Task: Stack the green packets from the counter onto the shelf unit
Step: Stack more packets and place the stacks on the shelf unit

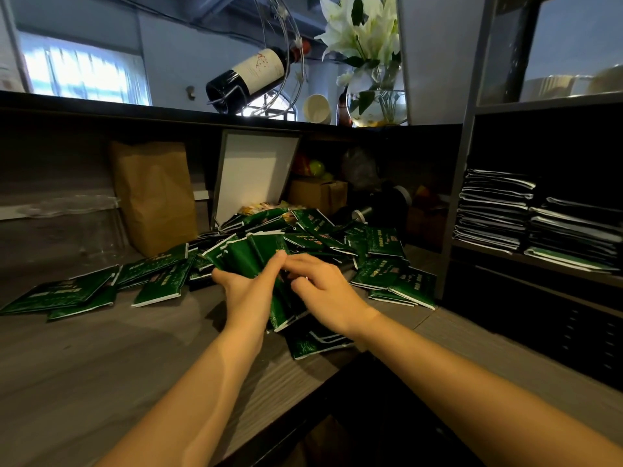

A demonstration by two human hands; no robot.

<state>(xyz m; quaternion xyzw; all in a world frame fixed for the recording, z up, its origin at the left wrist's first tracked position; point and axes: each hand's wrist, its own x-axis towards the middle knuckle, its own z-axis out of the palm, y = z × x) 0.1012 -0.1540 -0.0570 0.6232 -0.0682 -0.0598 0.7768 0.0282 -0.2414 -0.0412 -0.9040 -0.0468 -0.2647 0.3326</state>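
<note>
My left hand (247,291) grips a bundle of green packets (256,254) over the table (84,348); my right hand (325,293) pinches its edge

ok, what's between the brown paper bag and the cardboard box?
Head view: a white framed board leans between them, green packets piled at its foot.

Left hand (247,293) — right hand (326,293) — close together
</note>
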